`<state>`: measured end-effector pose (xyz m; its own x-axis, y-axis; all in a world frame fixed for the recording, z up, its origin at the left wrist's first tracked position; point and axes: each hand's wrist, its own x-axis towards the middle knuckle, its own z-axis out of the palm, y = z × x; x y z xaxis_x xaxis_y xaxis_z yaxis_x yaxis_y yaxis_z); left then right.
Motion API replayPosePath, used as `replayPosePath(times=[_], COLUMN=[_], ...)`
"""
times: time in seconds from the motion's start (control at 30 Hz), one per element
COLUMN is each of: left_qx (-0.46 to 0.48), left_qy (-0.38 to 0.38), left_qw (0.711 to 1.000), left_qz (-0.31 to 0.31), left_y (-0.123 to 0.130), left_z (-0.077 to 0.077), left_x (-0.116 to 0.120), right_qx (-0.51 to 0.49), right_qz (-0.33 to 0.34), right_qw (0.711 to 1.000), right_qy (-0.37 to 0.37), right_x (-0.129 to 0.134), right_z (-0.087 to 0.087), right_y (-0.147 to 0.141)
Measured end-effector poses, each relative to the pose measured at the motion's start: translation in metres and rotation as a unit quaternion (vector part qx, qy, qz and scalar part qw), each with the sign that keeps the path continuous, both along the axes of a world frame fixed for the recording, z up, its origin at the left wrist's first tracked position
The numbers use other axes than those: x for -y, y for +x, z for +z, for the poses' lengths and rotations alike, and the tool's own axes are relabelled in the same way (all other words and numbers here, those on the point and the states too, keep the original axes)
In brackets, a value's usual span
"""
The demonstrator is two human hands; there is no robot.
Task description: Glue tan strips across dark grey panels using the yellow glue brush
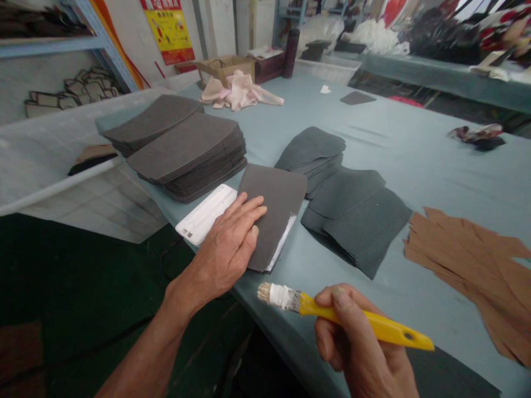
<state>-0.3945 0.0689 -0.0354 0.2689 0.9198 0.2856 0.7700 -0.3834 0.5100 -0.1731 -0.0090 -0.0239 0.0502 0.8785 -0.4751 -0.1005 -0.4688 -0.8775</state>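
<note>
My left hand (227,243) lies with its fingers stretched over a dark grey panel (274,193) near the table's front edge. White paste (284,240) coats a strip along that panel's right side. Beside the hand, a white board (199,218) with a few dark marks sticks out at the edge. Between thumb and fingers, my right hand (357,337) grips a yellow-handled paintbrush (381,326). Its bristles point left, covered in white paste, apart from the panel.
Stacks of dark grey panels (191,143) stand at the back left. Dark green-grey pieces (357,210) lie in the middle, brown strips (468,265) to the right. Pink cloth (240,91) and a cardboard box (226,67) are further back. A white plastic bin (112,193) adjoins the table's left side.
</note>
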Motion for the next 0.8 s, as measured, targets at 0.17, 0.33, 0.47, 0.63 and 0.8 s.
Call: replayPosePath(times=[0.17, 0.33, 0.47, 0.63, 0.8], left_qx=[0.001, -0.008, -0.018, -0.019, -0.023], left_qy=[-0.002, -0.005, -0.002, 0.01, 0.013], left_qw=[1.0, 1.0, 1.0, 1.0, 0.999], left_qz=[0.0, 0.006, 0.014, 0.023, 0.027], left_y=[0.0, -0.001, -0.001, -0.002, -0.002], left_z=[0.0, 0.0, 0.0, -0.003, -0.004], left_x=[0.0, 0.001, 0.0, 0.0, 0.001], right_qx=[-0.01, 0.018, 0.025, -0.003, -0.039], right_qz=[-0.013, -0.14, -0.126, -0.113, -0.085], right_qw=[1.0, 0.988, 0.984, 0.981, 0.984], right_qy=[0.018, 0.058, 0.122, 0.157, 0.153], right_x=[0.0, -0.021, -0.053, -0.083, -0.094], right_z=[0.004, 0.021, 0.01, 0.001, 0.0], right_y=[0.014, 0.017, 0.031, 0.032, 0.016])
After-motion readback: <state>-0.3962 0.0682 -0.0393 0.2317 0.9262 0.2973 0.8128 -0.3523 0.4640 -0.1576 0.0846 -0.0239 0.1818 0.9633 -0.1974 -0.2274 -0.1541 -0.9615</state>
